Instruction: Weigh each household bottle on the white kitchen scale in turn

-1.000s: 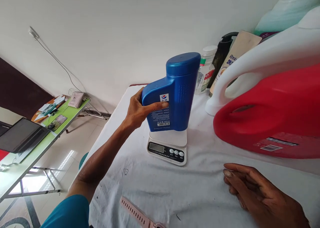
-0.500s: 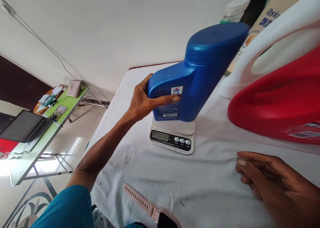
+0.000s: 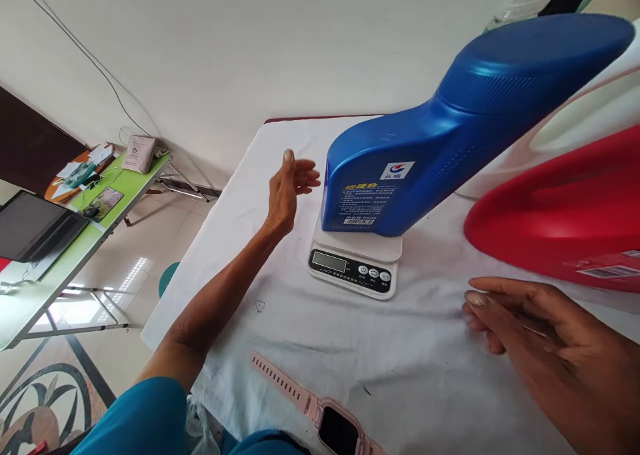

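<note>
One blue bottle (image 3: 400,175) just beside left hand (image 3: 285,192)

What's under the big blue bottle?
The blue bottle stands on a small white kitchen scale, which sits on the white cloth. The scale's display and buttons show in front; most of its weighing plate is covered by the bottle.
</note>
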Demonstrator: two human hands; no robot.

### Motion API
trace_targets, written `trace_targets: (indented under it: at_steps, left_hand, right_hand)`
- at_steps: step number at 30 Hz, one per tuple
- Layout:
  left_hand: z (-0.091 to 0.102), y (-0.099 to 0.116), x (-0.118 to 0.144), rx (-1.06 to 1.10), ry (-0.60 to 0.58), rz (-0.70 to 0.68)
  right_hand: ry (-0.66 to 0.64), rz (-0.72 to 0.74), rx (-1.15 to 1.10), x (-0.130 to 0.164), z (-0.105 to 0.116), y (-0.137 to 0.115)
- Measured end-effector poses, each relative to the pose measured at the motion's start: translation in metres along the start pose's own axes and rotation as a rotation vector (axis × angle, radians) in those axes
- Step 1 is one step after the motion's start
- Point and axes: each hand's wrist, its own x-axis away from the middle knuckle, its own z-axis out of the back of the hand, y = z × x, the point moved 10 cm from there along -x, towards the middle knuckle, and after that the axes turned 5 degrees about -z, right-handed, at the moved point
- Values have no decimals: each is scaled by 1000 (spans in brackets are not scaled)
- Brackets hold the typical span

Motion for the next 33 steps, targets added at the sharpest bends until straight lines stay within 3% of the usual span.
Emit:
trace_targets:
  at_steps: [4, 9, 12, 15, 19, 33]
  left_hand:
    - [20, -40, 0, -54, 138, 25]
    - [20, -43, 2, -80, 82, 21]
    - [17, -40, 2, -120, 48, 8]
    - [14, -40, 0, -140, 41, 5]
    - [13, -40, -2, -171, 41, 17]
    - [5, -41, -5, -204, -31, -18]
  right_hand:
    - [-68, 32, -168, -15, -30, -37]
    - [-47, 78, -227, -30, -65, -50]
    - [12, 64, -245, -37, -66, -40]
    - [-9, 56, -273, -41, -66, -33]
    - [-67, 54, -280, -42, -69, -34]
    - [-41, 95, -204, -41, -68, -39]
